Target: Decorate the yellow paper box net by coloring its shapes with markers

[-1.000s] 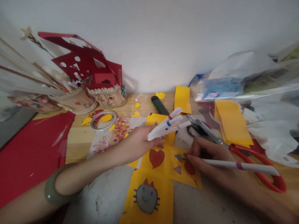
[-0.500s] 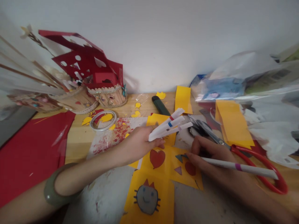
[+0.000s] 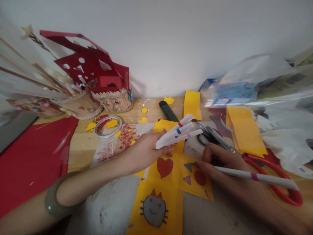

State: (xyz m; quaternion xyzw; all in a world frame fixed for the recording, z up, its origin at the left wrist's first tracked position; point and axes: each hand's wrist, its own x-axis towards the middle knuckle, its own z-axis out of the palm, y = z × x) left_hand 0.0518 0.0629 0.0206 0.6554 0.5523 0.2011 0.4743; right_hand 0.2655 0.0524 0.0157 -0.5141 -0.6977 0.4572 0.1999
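Note:
My left hand (image 3: 149, 150) is closed around several white markers (image 3: 177, 132) with coloured bands, and it rests over the upper part of a yellow paper cross (image 3: 156, 178). In my right hand (image 3: 222, 163) is a white marker (image 3: 262, 177) with a purple band, its tip hidden behind my fingers at the cross's right flap. That flap carries a red circle (image 3: 200, 177), a pink triangle (image 3: 187, 180) and grey-blue triangles. A red heart (image 3: 165, 167) sits at the centre. Below it is a grey smiling face (image 3: 154, 210) with red points on top.
Red-handled scissors (image 3: 266, 176) lie under my right hand's marker. A tape roll (image 3: 108, 126) and yellow scraps lie left of a dark green marker or tool (image 3: 168, 111). Red paper (image 3: 34, 156), decorated holders (image 3: 113, 100), folded yellow paper (image 3: 244, 129) and plastic bags (image 3: 281, 124) surround the work.
The rear end of the marker in my right hand has shifted slightly right and down. My left hand stays almost still with its markers.

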